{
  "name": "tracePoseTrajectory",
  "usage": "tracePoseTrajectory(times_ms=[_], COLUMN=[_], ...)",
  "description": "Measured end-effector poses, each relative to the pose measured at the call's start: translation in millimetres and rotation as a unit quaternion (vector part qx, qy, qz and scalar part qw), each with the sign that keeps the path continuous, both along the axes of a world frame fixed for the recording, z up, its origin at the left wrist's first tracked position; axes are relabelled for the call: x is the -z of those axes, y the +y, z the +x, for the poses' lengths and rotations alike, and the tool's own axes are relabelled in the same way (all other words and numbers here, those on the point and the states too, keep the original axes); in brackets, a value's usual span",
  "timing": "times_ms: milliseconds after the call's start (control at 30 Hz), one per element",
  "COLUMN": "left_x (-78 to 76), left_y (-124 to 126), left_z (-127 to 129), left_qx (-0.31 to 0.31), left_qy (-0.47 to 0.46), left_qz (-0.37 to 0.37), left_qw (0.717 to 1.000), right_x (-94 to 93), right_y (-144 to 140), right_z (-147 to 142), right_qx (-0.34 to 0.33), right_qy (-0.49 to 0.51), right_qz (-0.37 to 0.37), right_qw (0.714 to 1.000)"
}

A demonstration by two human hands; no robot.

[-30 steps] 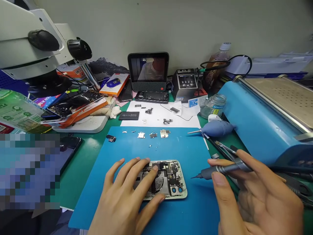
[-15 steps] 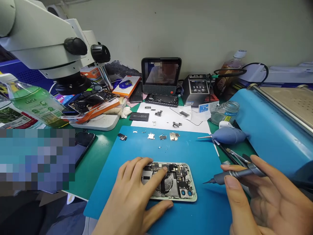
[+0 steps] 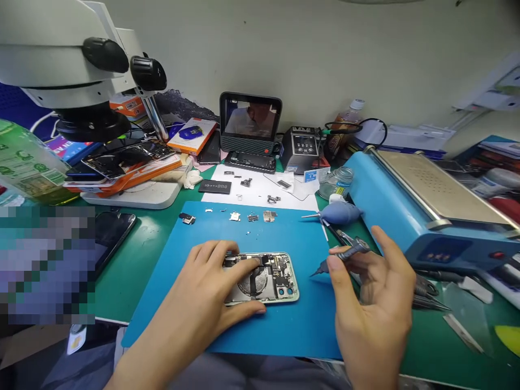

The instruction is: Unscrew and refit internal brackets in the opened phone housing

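Fingers, left hand (image 3: 211, 292): spread flat across the opened phone (image 3: 266, 277), fingertips on its inner parts, thumb against its near edge.
Fingers, right hand (image 3: 371, 295): thumb and forefinger pinched on the grey screwdriver (image 3: 340, 255); remaining fingers loosely fanned behind it.
Screwdriver: tilted, tip pointing down and left, just beside the phone's right end, apart from it.
Opened phone: back housing with boards and camera holes exposed, lying lengthwise on the blue mat (image 3: 284, 330), toward the bench's near edge.
Blue mat: centred on the green bench (image 3: 134, 265), reaching to the near edge.
Small metal parts (image 3: 252, 217): laid in a row along the mat's far edge.
White sheet (image 3: 260, 189): beyond the mat, carrying more small parts and a black battery (image 3: 214, 187).
Blue dust blower (image 3: 339, 213): off the mat's far right corner.
Microscope (image 3: 73, 59): far left corner of the bench.
Blue machine (image 3: 410, 211): along the right edge.
Small screen (image 3: 249, 120): upright at the far edge.
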State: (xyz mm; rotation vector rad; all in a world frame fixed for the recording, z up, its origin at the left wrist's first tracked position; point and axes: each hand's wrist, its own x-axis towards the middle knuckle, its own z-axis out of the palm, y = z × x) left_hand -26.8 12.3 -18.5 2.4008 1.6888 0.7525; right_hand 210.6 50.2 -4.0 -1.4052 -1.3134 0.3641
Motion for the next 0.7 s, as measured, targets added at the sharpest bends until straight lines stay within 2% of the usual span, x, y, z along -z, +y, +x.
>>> tracePoseTrajectory(times_ms=[133, 367, 533, 700], left_x=[5.0, 10.8, 11.1, 12.6], left_y=[-0.4, -4.0, 1.5, 4.1], left_z=[-0.9, 3.7, 0.2, -2.2], left_qx=[-0.009, -0.018, 0.037, 0.043], left_qy=[-0.004, 0.008, 0.033, 0.023], left_qz=[0.011, 0.028, 0.058, 0.043], left_qw=[1.0, 0.999, 0.997, 0.998], right_x=[-0.1, -2.6, -4.9, -13.7], right_y=[-0.6, 0.6, -1.3, -1.8], right_z=[2.5, 5.8, 3.1, -4.7], right_qx=[0.003, 0.012, 0.013, 0.027], right_qy=[-0.05, -0.064, -0.027, 0.04], right_qz=[-0.035, -0.074, -0.076, -0.036], right_qw=[0.998, 0.995, 0.997, 0.998])
